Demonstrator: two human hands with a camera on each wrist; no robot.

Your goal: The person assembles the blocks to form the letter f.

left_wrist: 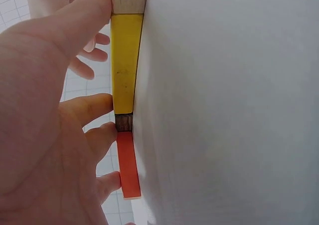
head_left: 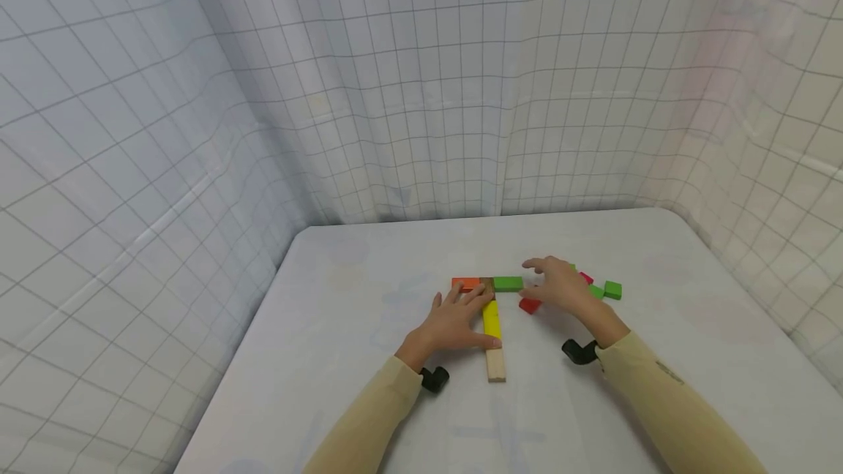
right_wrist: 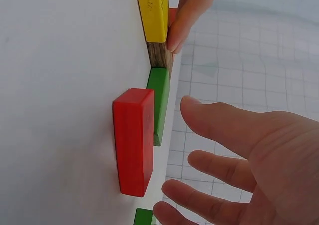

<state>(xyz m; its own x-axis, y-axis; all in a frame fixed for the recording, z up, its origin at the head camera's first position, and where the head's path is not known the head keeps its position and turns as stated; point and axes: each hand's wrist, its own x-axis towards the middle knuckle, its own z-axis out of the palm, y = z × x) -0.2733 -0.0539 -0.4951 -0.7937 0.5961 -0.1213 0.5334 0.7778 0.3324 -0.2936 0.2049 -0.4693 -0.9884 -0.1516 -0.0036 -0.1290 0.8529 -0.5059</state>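
Blocks laid end to end form a T on the table. Its crossbar has an orange block (head_left: 465,284), a dark brown block (left_wrist: 123,122) and a green block (head_left: 508,284). A yellow block (head_left: 491,319) and a pale wooden block (head_left: 496,366) make the stem. My left hand (head_left: 451,324) spreads over it, fingertips on the orange and brown blocks, thumb where yellow meets pale wood. My right hand (head_left: 560,285) hovers right of the green block, fingers apart and holding nothing. A red block (right_wrist: 133,142) lies by the green one, below that hand.
More loose blocks lie to the right, partly behind my right hand: a green cube (head_left: 613,290), another green block (head_left: 596,292) and a pinkish-red one (head_left: 585,278). The white table (head_left: 369,254) is walled by grid-patterned curtains (head_left: 421,93).
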